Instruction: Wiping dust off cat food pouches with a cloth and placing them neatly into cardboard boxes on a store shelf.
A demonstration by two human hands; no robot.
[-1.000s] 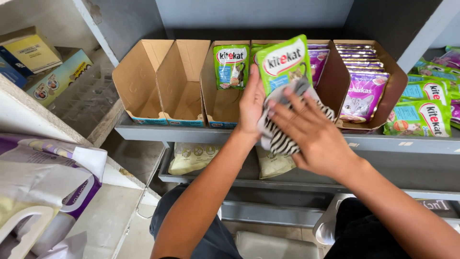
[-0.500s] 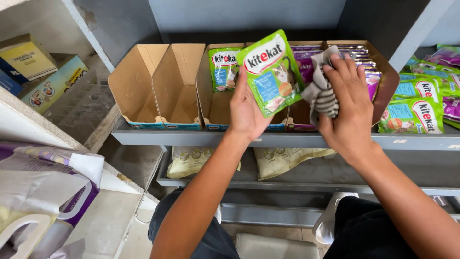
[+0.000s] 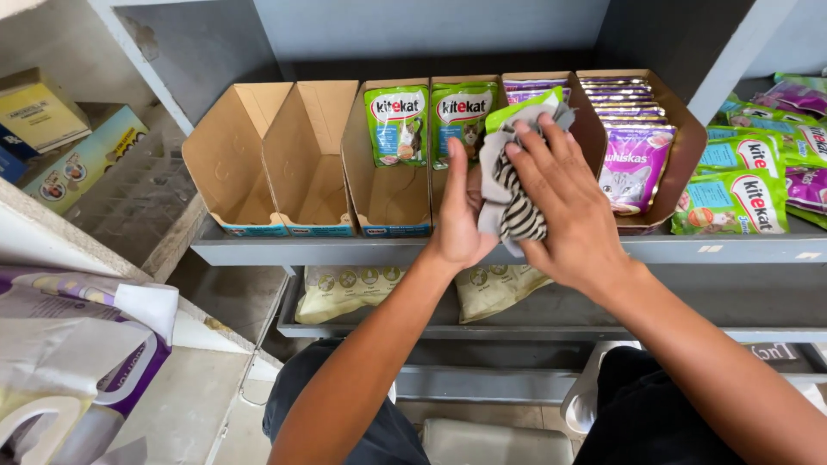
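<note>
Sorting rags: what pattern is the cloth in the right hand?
Black-and-white stripes on grey cloth, head view.

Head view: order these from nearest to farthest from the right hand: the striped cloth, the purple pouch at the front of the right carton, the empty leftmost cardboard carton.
1. Black-and-white striped cloth, under the right hand.
2. Purple pouch, just right of it.
3. Empty leftmost cardboard carton, far left on the shelf.

Grey metal shelving (image 3: 431, 251) with a plain grey back panel (image 3: 431, 30). A lower shelf (image 3: 603, 310) sits beneath. Slanted grey upright (image 3: 142, 65) at left, another (image 3: 732, 60) at right. Pale floor (image 3: 185, 405) below. Lighting even, daylight-like.
</note>
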